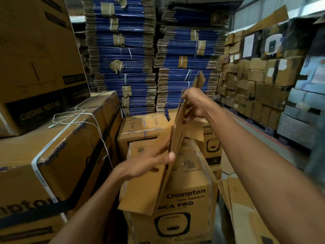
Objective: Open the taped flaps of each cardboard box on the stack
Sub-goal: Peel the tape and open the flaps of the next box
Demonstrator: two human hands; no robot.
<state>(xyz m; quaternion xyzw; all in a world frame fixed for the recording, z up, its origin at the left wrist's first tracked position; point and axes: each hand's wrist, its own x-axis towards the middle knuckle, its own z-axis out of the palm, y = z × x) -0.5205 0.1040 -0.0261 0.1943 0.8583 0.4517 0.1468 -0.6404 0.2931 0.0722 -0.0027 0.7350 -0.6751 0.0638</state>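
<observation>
Two grips engaged: right hand (195, 104) clenched round the upper end of the raised cardboard panel (178, 136), left hand (146, 166) pinching its lower edge, above the Crompton box (186, 196). Likely risk: if pulled unevenly, the panel tears or swings into the strapped carton (58, 155) close left. Open room lies only rightward, over the flattened sheets (242, 208).

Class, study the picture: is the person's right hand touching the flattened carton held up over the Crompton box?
Touching. The head view shows the right hand gripping the flattened carton near its top, fingers curled round its edge.
</observation>
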